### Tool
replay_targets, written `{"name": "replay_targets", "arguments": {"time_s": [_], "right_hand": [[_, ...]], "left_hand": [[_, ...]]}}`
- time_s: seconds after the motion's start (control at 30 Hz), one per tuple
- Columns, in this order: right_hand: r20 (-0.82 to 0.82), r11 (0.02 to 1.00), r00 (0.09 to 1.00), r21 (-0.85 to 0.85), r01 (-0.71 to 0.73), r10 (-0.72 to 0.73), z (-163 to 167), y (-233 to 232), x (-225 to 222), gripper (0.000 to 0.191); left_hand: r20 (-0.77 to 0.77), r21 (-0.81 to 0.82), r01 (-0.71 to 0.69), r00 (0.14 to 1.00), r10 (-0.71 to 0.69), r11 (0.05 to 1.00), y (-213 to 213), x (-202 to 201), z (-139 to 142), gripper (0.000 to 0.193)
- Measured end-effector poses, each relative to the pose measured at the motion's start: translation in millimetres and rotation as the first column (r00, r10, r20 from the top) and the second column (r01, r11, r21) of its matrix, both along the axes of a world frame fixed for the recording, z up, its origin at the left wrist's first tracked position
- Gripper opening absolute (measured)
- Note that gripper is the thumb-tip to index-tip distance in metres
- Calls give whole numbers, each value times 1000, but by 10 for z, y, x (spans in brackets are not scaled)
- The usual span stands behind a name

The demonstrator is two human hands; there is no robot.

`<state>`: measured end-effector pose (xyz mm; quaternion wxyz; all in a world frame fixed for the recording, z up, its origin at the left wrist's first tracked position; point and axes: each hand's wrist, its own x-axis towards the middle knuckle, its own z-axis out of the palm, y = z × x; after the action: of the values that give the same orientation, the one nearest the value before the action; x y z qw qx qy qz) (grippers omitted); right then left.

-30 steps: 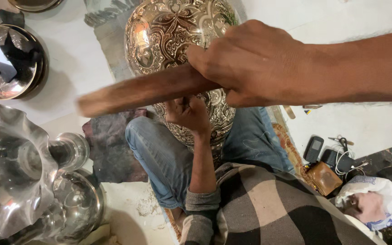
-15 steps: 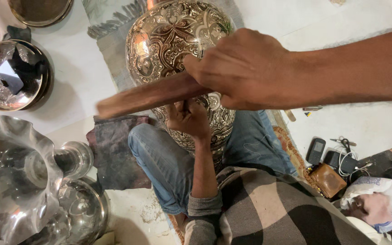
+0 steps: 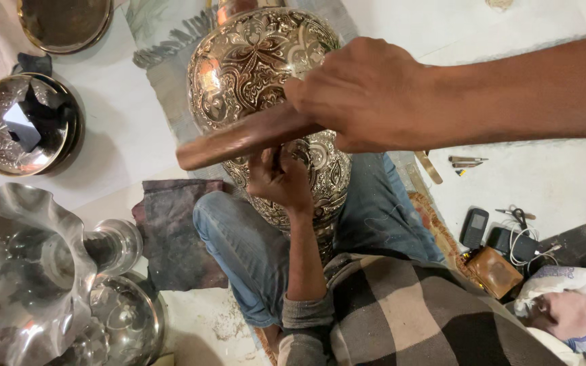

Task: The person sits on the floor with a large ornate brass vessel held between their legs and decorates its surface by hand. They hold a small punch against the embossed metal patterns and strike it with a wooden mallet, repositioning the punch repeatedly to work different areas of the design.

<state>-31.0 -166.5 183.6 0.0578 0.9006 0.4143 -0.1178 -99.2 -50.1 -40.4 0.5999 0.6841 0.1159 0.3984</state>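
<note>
Engraving step: right hand clenches a brown wooden mallet handle, raised over the large embossed brass vase at 12 o'clock on the lap. Left hand pinches something small against the vase; next, probably a controlled downward strike.

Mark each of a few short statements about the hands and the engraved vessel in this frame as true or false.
1. The right hand grips a wooden stick. True.
2. The left hand rests against the engraved metal vessel. True.
3. The vessel's surface is plain and smooth. False: it is covered in engraved patterns.
4. The stick is held by both hands. False: only the right hand holds it.
5. A shiny bowl lies beyond the dark cloth. True.
</note>
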Motion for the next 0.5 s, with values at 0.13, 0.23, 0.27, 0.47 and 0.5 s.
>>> {"name": "replay_targets", "arguments": {"time_s": [0.13, 0.23, 0.27, 0.47, 0.5], "right_hand": [[-31, 999, 999, 33, -19, 20, -16, 27, 3, 43], [20, 1000, 1000, -15, -18, 19, -47, 37, 13, 45], [34, 998, 999, -66, -5, 7, -64, 39, 10, 48], [217, 909, 959, 336, -248, 181, -204, -63, 5, 70], [153, 960, 978, 220, -175, 143, -231, -76, 18, 62]], "left_hand": [[-12, -19, 43, 999, -43, 999, 4, -11, 35, 26], [-7, -32, 32, 999, -32, 999, -6, -3, 37, 26], [-31, -14, 17, 999, -17, 1000, -9, -8, 35, 26], [-68, 137, -22, 997, 31, 990, 28, 5, -6, 27], [-54, 159, 0, 998, 8, 987, 41, 18, -19, 24]]}}
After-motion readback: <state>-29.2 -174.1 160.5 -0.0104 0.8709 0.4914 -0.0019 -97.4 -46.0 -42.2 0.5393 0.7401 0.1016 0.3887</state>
